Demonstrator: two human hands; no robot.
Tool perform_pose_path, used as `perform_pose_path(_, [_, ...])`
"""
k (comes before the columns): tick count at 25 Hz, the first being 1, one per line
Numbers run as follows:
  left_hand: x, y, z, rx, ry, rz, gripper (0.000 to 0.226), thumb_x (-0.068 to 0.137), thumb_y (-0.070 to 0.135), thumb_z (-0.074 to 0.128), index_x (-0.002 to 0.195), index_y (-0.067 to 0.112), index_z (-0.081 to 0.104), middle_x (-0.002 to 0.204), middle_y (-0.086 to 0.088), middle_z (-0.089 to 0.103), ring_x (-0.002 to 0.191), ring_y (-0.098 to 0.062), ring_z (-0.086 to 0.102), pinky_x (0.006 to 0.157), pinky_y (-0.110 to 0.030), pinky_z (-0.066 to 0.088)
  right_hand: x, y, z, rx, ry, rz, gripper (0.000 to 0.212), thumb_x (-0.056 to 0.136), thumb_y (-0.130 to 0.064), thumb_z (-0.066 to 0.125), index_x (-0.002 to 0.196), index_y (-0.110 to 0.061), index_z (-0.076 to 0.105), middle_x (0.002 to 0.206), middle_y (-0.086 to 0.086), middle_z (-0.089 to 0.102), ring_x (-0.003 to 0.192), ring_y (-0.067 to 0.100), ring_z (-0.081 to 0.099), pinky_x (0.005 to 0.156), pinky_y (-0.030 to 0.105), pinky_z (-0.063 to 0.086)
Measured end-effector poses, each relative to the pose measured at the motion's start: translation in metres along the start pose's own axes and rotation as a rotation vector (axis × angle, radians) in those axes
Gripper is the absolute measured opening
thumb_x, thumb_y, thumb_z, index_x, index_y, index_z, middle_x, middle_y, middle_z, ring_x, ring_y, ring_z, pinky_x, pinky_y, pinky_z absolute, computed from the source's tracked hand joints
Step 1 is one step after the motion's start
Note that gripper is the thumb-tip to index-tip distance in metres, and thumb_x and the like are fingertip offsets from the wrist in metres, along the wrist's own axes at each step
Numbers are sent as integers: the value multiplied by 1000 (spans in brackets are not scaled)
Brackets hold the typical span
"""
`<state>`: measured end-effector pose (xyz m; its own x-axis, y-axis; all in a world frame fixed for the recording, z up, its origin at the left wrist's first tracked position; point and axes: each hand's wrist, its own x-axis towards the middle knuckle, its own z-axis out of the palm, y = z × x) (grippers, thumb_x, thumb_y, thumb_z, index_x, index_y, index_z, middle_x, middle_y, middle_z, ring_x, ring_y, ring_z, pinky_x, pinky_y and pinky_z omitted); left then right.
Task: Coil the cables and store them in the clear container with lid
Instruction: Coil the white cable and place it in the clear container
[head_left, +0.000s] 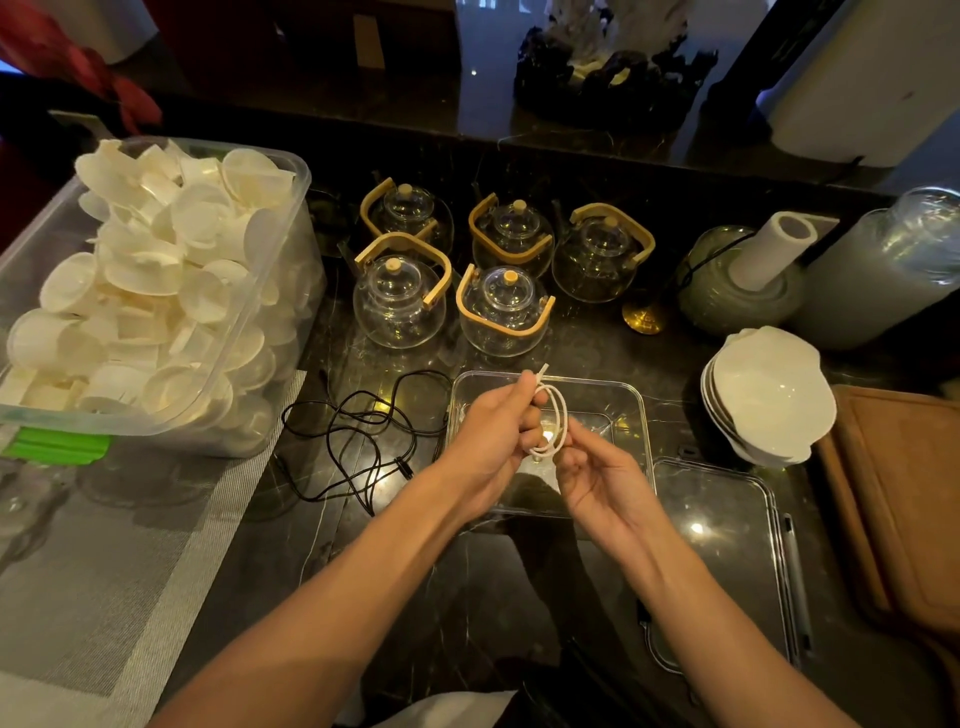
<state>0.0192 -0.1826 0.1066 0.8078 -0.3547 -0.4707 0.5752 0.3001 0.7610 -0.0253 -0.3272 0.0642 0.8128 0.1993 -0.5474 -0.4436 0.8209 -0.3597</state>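
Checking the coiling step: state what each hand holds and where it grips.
Both hold the white cable coil: left hand grips its left side near the loose end, right hand pinches its bottom.

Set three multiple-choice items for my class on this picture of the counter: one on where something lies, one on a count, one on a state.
1. Where does the black cable lie?
A. inside the clear container
B. on the counter, left of the clear container
C. on the lid

2. How many glass teapots stand behind the clear container?
A. three
B. five
C. seven

3. What state is the white cable in?
A. coiled in loops, held by both hands
B. lying straight on the counter
C. stored under the lid

Answers:
1 B: it sprawls loose on the dark counter.
2 B: five bamboo handles show.
3 A: the left hand and right hand hold its loops above the container; the lid lies off, to the right.
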Motion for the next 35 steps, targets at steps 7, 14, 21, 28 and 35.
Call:
perform_pose_path(7, [-1,-4,2,437,125,114,38,109,36,37,83,16,56,51,14,46,48,3,44,63,-17,43,-3,8,17,-305,39,-81,27,103,-13,53,120,-3,72,76,0,64,51,4,50,49,17,54])
perform_pose_path(14, [5,-5,-2,406,135,125,40,109,39,37,83,15,56,54,8,43,56,-9,43,66,-29,43,-1,-5,21,-212,21,89,26,96,-3,57,120,4,64,81,7,63,42,4,48,45,15,54])
perform_pose_path(21, [10,-12,-2,367,239,90,42,108,41,37,84,14,58,56,7,47,59,-14,48,68,-37,44,-7,2,30,-530,4,-119,28,98,-3,50,118,9,65,70,3,55,54,10,44,51,27,55])
perform_pose_path(28, [14,-19,-8,430,206,48,40,107,44,37,92,17,61,84,-4,66,87,-22,67,85,-42,56,-5,17,37,-883,160,-344,15,95,-4,66,109,0,62,90,12,68,69,16,68,52,28,59])
perform_pose_path(35, [14,-23,-10,386,148,-33,37,106,43,42,97,15,64,82,-6,66,74,-16,61,75,-37,51,-1,30,27,-1262,376,-669,30,93,-15,67,112,-29,48,80,2,69,65,21,69,54,44,58])
